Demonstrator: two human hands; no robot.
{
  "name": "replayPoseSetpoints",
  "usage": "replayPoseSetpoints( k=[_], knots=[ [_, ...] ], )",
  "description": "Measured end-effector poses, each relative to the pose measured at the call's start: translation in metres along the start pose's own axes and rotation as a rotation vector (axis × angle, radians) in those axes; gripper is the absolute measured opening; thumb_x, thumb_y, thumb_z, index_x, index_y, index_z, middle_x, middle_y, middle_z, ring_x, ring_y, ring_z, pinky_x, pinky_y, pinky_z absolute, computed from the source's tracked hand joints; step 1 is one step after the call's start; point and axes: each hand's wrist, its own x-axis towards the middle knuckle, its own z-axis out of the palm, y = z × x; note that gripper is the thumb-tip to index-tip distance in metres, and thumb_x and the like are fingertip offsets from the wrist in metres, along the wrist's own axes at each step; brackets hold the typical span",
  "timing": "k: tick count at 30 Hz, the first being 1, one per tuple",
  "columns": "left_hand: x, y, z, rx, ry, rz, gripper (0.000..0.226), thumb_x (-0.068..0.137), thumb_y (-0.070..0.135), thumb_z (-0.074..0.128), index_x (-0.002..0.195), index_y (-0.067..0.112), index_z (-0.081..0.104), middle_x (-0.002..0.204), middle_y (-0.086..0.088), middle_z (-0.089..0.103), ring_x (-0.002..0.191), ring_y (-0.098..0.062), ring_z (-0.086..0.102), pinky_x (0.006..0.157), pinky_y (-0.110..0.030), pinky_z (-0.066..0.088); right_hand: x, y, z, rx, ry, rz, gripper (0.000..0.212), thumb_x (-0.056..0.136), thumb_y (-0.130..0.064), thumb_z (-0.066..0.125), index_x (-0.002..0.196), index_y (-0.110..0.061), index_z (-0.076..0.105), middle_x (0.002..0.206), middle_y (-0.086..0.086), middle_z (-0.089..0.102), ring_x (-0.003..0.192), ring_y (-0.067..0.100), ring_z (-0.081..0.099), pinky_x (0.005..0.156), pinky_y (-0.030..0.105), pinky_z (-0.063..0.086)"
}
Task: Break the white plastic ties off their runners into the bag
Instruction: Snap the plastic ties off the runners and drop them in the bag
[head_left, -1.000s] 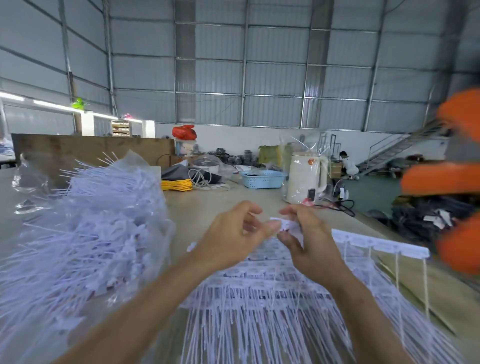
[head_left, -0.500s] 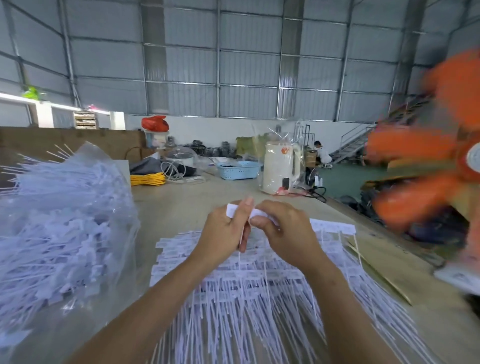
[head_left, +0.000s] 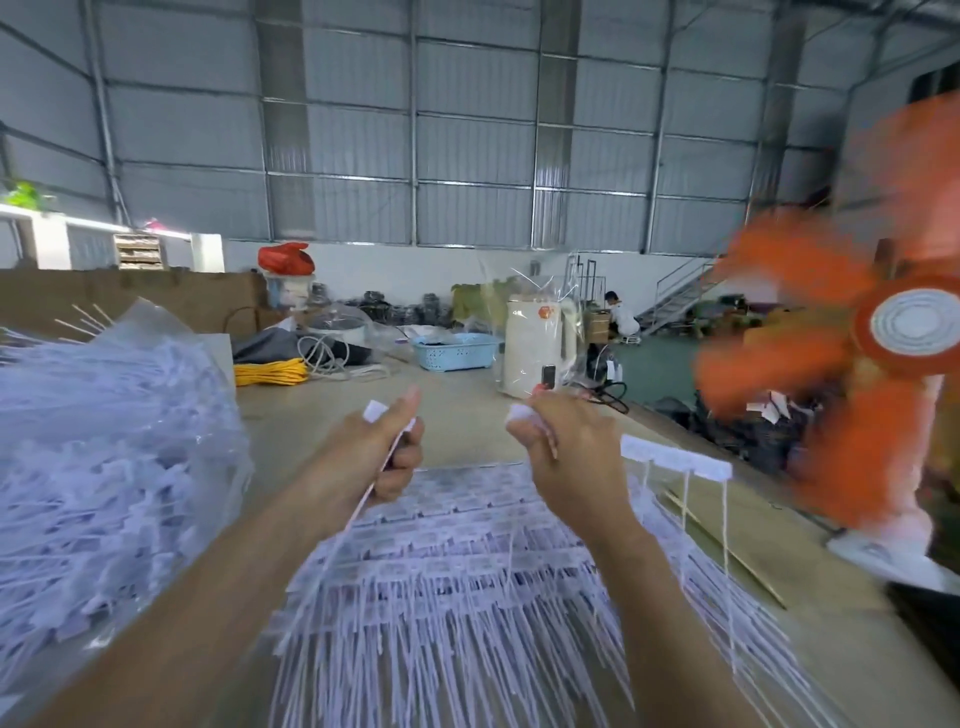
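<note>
My left hand (head_left: 387, 447) grips a single white plastic tie (head_left: 375, 411), its flat head sticking up above the thumb and its thin tail trailing down past the wrist. My right hand (head_left: 563, 441) grips a white runner strip (head_left: 675, 460) that reaches out to the right with a few ties hanging from it. The two hands are held apart above a stack of runners with ties (head_left: 467, 561) lying on the table. On the left stands a clear plastic bag (head_left: 104, 457) full of loose white ties.
A spinning orange fan (head_left: 852, 374) stands close on the right at the table's edge. Farther back on the table (head_left: 322, 410) are a white kettle (head_left: 535, 348), a blue basket (head_left: 457, 351), yellow cable (head_left: 270, 371) and a brown board along the left.
My hands, together on the runner before, have pulled apart; the left hand now holds a separated tie. The view has swung right, bringing the fan closer into frame.
</note>
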Motion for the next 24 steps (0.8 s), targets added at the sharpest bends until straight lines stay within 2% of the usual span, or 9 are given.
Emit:
replayPoseSetpoints(
  k=[2, 4, 6, 10, 13, 16, 18, 21, 24],
  knots=[
    [0.006, -0.025, -0.005, -0.050, 0.107, -0.012, 0.040, 0.096, 0.043, 0.043, 0.068, 0.014, 0.042, 0.044, 0.007, 0.035, 0.032, -0.005, 0.024, 0.032, -0.013, 0.021, -0.003, -0.021, 0.010, 0.006, -0.020, -0.096, 0.039, 0.089, -0.045, 0.048, 0.091, -0.009, 0.063, 0.081, -0.001, 0.063, 0.071, 0.013, 0.049, 0.070, 0.036, 0.039],
    [0.007, -0.051, -0.006, -0.113, 0.161, -0.046, 0.034, 0.098, 0.037, 0.043, 0.075, 0.012, 0.047, 0.043, 0.006, 0.038, 0.031, -0.006, 0.028, 0.033, -0.012, 0.023, -0.006, -0.032, 0.016, -0.011, -0.066, -0.193, 0.033, 0.090, -0.038, 0.044, 0.091, -0.010, 0.062, 0.084, 0.001, 0.065, 0.073, 0.019, 0.055, 0.070, 0.041, 0.044],
    [0.007, -0.066, -0.005, -0.127, 0.197, -0.051, 0.031, 0.099, 0.032, 0.045, 0.077, 0.011, 0.051, 0.043, 0.005, 0.043, 0.031, -0.008, 0.031, 0.033, -0.013, 0.026, -0.005, -0.032, 0.016, -0.046, -0.054, -0.251, 0.025, 0.091, -0.031, 0.050, 0.088, -0.010, 0.062, 0.084, 0.001, 0.065, 0.074, 0.024, 0.059, 0.069, 0.046, 0.047],
    [0.006, -0.075, -0.002, -0.094, 0.221, -0.020, 0.030, 0.099, 0.023, 0.047, 0.074, 0.007, 0.051, 0.046, 0.001, 0.045, 0.034, -0.011, 0.034, 0.035, -0.017, 0.028, 0.002, -0.029, 0.007, -0.096, 0.031, -0.229, 0.016, 0.087, -0.023, 0.058, 0.086, -0.010, 0.065, 0.081, 0.001, 0.066, 0.074, 0.025, 0.061, 0.071, 0.045, 0.045],
    [0.006, -0.080, 0.001, -0.086, 0.219, -0.078, 0.033, 0.098, 0.021, 0.049, 0.070, 0.003, 0.051, 0.050, -0.005, 0.047, 0.037, -0.013, 0.038, 0.037, -0.019, 0.032, 0.021, -0.028, -0.008, -0.200, 0.049, -0.203, 0.012, 0.089, -0.021, 0.057, 0.090, -0.012, 0.065, 0.079, 0.000, 0.063, 0.077, 0.025, 0.060, 0.070, 0.035, 0.031],
    [0.003, -0.079, 0.003, -0.066, 0.228, -0.096, 0.034, 0.098, 0.021, 0.050, 0.070, 0.002, 0.052, 0.053, -0.008, 0.049, 0.036, -0.013, 0.042, 0.038, -0.020, 0.036, 0.046, -0.033, -0.026, -0.310, -0.025, -0.191, 0.017, 0.095, -0.025, 0.052, 0.104, -0.017, 0.063, 0.088, -0.003, 0.061, 0.090, 0.024, 0.057, 0.073, 0.032, 0.022],
    [0.003, -0.078, 0.003, -0.057, 0.238, -0.095, 0.033, 0.098, 0.021, 0.050, 0.071, 0.002, 0.052, 0.056, -0.011, 0.051, 0.036, -0.013, 0.045, 0.039, -0.019, 0.039, 0.063, -0.043, -0.041, -0.348, -0.073, -0.210, 0.021, 0.095, -0.029, 0.050, 0.109, -0.018, 0.061, 0.095, -0.001, 0.064, 0.095, 0.026, 0.058, 0.075, 0.034, 0.028],
    [0.003, -0.077, 0.002, -0.083, 0.244, -0.093, 0.032, 0.098, 0.021, 0.049, 0.074, 0.001, 0.054, 0.058, -0.011, 0.054, 0.035, -0.012, 0.047, 0.038, -0.019, 0.040, 0.081, -0.061, -0.051, -0.319, -0.271, -0.202, 0.027, 0.094, -0.036, 0.050, 0.114, -0.020, 0.060, 0.103, 0.002, 0.066, 0.097, 0.027, 0.058, 0.078, 0.035, 0.041],
    [0.002, -0.072, -0.002, -0.138, 0.246, -0.088, 0.035, 0.098, 0.029, 0.048, 0.077, 0.003, 0.057, 0.050, -0.003, 0.054, 0.034, -0.012, 0.044, 0.034, -0.018, 0.032, 0.079, -0.074, -0.024, -0.122, -0.741, -0.118, 0.018, 0.095, -0.032, 0.051, 0.088, -0.018, 0.060, 0.083, -0.014, 0.054, 0.081, 0.012, 0.050, 0.064, 0.023, 0.035]
  ],
)
